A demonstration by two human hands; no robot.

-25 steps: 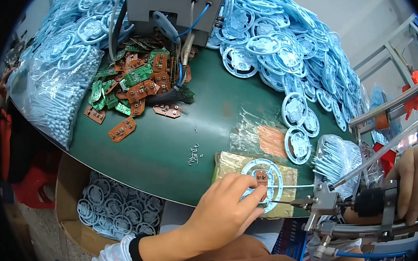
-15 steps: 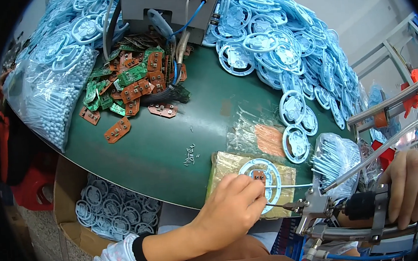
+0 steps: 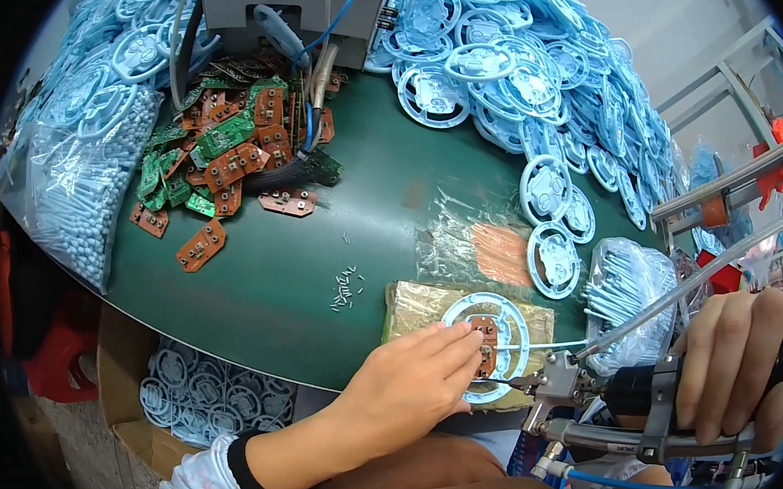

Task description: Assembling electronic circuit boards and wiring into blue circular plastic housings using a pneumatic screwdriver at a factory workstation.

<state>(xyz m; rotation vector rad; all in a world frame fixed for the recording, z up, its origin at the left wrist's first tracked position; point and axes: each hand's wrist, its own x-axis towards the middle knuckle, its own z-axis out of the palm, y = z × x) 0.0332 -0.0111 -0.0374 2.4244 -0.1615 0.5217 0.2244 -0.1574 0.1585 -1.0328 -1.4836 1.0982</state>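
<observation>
Grips, to the right of the pale-blue, wheel-shaped plastic ring (image 3: pixel 505 330), the black-bodied, metal-headed driver (image 3: pixel 638 391) in the right hand (image 3: pixel 732 360), with fingers curled over the body. Points the driver's long axis across, tip leftward, to the near part of the ring. Lays the left hand (image 3: pixel 418 378) from the near left over the ring's left side, with fingers straight, close together and reaching the brown, angular circuit board (image 3: pixel 485 352) inside the ring. Cannot tell of any pinch beneath, with the thumb hidden. Places the board just beyond and to the right of the left hand, clearly nearer to it than to the right hand. Runs the board's long axis roughly away from the body, so crosswise to the driver, with the near end just beside the tip; cannot make out contact there. Rests the ring flat on a yellowish, film-wrapped flat block (image 3: pixel 406 312), with a thin, pale-blue plastic rod (image 3: pixel 556 345) extending to the right.

Shows, beyond and left of the ring, small silvery metal fasteners (image 3: pixel 346 288) loose on the green, smooth surface (image 3: pixel 258 301). Includes, right of the ring, a clear plastic bag of pale-blue sticks (image 3: pixel 630 295). Has, much farther beyond and left of the ring, a jumbled pile of brown and green circuit boards (image 3: pixel 237 155); straight beyond and slightly right, a tall heap of similar pale-blue plastic rings (image 3: pixel 525 68).
</observation>
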